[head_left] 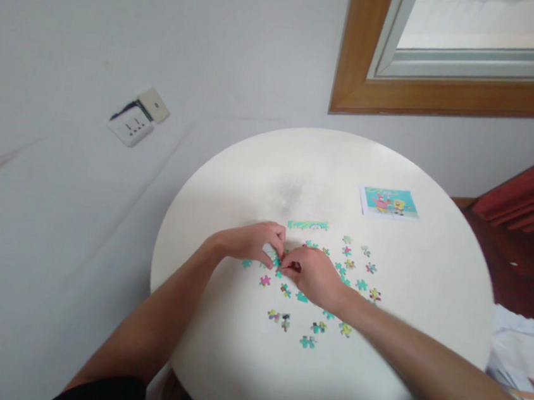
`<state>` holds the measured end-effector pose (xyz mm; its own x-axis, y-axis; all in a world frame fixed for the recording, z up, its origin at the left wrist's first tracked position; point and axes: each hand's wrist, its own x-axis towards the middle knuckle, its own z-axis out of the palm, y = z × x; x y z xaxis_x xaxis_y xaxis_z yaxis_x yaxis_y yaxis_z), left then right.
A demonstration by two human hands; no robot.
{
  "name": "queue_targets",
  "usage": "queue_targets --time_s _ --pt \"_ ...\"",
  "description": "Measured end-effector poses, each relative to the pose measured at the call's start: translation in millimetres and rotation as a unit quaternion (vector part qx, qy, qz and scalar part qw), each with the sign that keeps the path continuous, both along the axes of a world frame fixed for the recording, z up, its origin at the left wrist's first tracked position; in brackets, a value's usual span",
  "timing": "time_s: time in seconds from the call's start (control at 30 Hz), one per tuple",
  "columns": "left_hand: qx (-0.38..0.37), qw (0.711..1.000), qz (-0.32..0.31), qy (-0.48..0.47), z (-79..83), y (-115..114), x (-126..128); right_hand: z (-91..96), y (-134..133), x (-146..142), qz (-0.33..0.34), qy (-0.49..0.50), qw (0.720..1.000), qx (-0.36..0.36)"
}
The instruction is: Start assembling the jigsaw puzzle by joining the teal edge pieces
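Observation:
My left hand (263, 239) curves over the middle of the puzzle pieces, its thumb and fingers closed around a small teal jigsaw puzzle piece (277, 263). Right against it, my right hand (314, 274) is pinched at the same spot, and its fingertips partly cover what they grip, which looks like a puzzle piece. A pink puzzle piece (265, 280) lies just in front of the hands. Several loose teal, yellow and multicoloured pieces, such as a teal piece (308, 342), are scattered around. Beyond the hands lies a joined strip of puzzle pieces (308, 225). My right hand hides some pieces.
A round white table (230, 183) stands against the wall. A cartoon picture card (389, 203) lies at its far right. A wall socket (131, 125) is at left, a wood-framed window (355, 85) above, and a red curtain (530, 189) at right.

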<state>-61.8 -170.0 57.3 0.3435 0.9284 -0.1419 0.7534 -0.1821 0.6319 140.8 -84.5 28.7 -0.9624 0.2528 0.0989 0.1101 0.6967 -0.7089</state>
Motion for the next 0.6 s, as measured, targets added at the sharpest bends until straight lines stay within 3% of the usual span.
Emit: queue_targets --time_s 0.23,0.6 --pt "0.005 1.0 -0.008 -0.002 -6.9 1.2 2.3 13.4 17.3 1.3 -0.082 0.023 0.996 0.041" --pt "0.025 0.999 0.02 0.001 -5.0 2.0 8.0 31.5 104.3 27.8 -0.277 0.082 0.956 0.059"
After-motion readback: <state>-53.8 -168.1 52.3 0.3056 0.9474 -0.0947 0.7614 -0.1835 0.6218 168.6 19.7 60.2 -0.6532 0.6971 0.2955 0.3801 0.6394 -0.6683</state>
